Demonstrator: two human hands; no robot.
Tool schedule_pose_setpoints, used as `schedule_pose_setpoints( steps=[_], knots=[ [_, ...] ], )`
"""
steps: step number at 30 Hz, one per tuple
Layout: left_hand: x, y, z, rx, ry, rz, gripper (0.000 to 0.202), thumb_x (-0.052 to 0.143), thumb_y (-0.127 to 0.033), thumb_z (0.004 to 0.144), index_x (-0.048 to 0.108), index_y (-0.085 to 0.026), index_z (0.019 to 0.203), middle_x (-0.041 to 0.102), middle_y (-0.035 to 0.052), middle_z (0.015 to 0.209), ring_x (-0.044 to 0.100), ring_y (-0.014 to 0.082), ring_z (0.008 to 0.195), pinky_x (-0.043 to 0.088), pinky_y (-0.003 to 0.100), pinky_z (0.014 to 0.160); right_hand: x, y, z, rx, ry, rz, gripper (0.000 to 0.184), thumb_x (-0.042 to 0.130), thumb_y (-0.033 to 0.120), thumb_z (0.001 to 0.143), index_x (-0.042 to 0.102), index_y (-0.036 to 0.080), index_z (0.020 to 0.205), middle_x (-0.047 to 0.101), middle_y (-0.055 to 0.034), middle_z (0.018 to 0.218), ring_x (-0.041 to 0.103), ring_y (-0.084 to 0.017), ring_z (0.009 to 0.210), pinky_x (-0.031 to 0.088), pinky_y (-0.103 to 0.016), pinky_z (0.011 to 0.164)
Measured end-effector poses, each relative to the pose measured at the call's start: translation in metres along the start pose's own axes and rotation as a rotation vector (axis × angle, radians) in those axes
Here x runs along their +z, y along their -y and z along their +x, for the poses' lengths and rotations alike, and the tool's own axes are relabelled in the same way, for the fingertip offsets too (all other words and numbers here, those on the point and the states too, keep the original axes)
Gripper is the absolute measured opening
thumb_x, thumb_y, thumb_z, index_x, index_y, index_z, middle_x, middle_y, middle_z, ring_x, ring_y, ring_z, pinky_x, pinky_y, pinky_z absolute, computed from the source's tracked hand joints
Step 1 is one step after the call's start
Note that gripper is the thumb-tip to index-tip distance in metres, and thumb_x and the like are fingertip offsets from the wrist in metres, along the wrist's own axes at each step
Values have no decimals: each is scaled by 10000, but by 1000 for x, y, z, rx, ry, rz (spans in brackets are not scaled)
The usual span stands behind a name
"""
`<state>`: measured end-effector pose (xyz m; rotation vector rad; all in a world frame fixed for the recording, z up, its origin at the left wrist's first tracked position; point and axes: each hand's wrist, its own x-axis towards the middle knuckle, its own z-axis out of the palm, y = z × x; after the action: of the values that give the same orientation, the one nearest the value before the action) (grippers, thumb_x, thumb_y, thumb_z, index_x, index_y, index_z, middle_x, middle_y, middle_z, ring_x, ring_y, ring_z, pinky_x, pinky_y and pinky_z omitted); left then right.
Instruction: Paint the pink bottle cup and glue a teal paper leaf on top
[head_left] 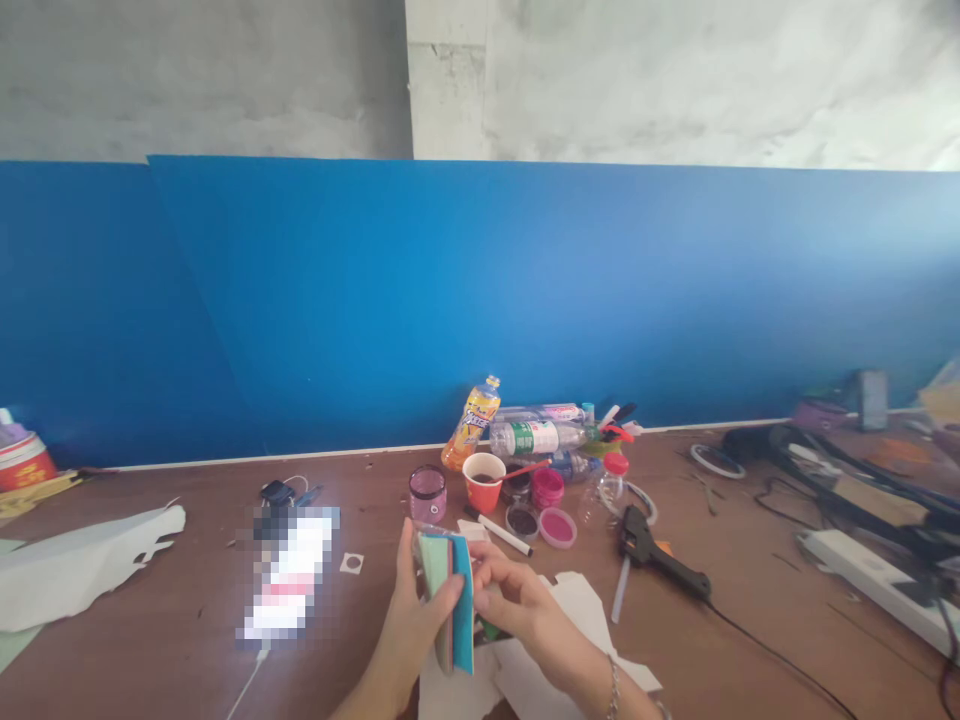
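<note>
A stack of coloured paper (pixel 463 610) stands on edge in my left hand (pixel 421 615), green and blue sheets outermost with reddish and pale ones between. My left thumb presses on its near face, and the fingers go behind it. Clear wrapping shows at its top edge. My right hand (pixel 517 600) is closed at the stack's right side, thumb and forefinger pinching at the blue sheet's edge; the exact contact is partly hidden. Below both hands lie cut pieces of white paper (pixel 581 610). Something green sits partly hidden under the right hand.
A black glue gun (pixel 660 560) with its cable lies at right. Behind the hands stand a red paper cup (pixel 482 492), an orange drink bottle (pixel 472 425), a purple jar (pixel 427 497) and paint pots (pixel 557 528). A power strip (pixel 877 590) is far right; a blurred lit phone (pixel 292 575) lies left.
</note>
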<state>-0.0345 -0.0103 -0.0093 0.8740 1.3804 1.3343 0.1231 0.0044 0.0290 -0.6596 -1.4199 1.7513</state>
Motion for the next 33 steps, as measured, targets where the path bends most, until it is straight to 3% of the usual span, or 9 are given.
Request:
schedule_pose_setpoints(
  steps=[8, 13, 16, 21, 26, 30, 33],
  knots=[
    [7, -11, -8, 30, 19, -38, 998, 686, -346, 724, 26, -320, 1473, 521, 113, 1341, 581, 269, 1127, 490, 391, 906, -1, 1, 0, 16, 3, 4, 302, 717, 456, 726, 612, 176, 688, 504, -68, 1199, 584, -153, 765, 499, -323, 742],
    [7, -17, -13, 111, -30, 120, 953, 650, -354, 736, 56, -269, 1477, 516, 119, 1350, 538, 276, 1179, 410, 412, 981, -2, 2, 2, -14, -42, -114, 325, 690, 465, 728, 604, 165, 633, 503, -93, 1175, 561, -219, 934, 468, -341, 808],
    [6, -19, -15, 130, -24, 189, 964, 637, -340, 735, 29, -251, 1477, 520, 119, 1346, 521, 279, 1202, 387, 412, 995, -2, -1, 3, -54, -65, -196, 260, 650, 393, 752, 610, 169, 627, 516, -96, 1155, 553, -235, 959, 471, -346, 794],
    [3, -19, -14, 121, 8, 218, 991, 645, -362, 741, -5, -222, 1476, 470, 136, 1388, 485, 281, 1242, 384, 393, 1001, 0, -3, 1, -172, -118, -423, 203, 545, 238, 805, 616, 178, 625, 541, -89, 1161, 550, -227, 999, 433, -350, 866],
    [-2, -18, -7, 13, 11, 178, 907, 571, -410, 811, -24, -239, 1474, 485, 135, 1379, 473, 266, 1259, 410, 387, 989, -5, -6, -2, -226, -172, -385, 174, 543, 274, 807, 564, 188, 657, 484, -96, 1262, 515, -243, 1080, 423, -364, 886],
    [-4, -14, 0, 40, -40, 231, 915, 584, -435, 798, 5, -234, 1478, 327, 135, 1497, 364, 283, 1340, 367, 403, 1040, -8, -6, 0, -215, -187, -401, 203, 529, 290, 813, 516, 189, 637, 494, -98, 1234, 535, -228, 1005, 429, -356, 854],
    [-6, -6, 4, 88, -75, 293, 945, 613, -455, 767, 34, -229, 1478, 168, 117, 1560, 224, 296, 1402, 272, 437, 1101, -8, -4, 3, -166, -214, -383, 263, 556, 342, 799, 484, 187, 600, 566, -88, 1045, 542, -212, 902, 440, -323, 775]
  ],
)
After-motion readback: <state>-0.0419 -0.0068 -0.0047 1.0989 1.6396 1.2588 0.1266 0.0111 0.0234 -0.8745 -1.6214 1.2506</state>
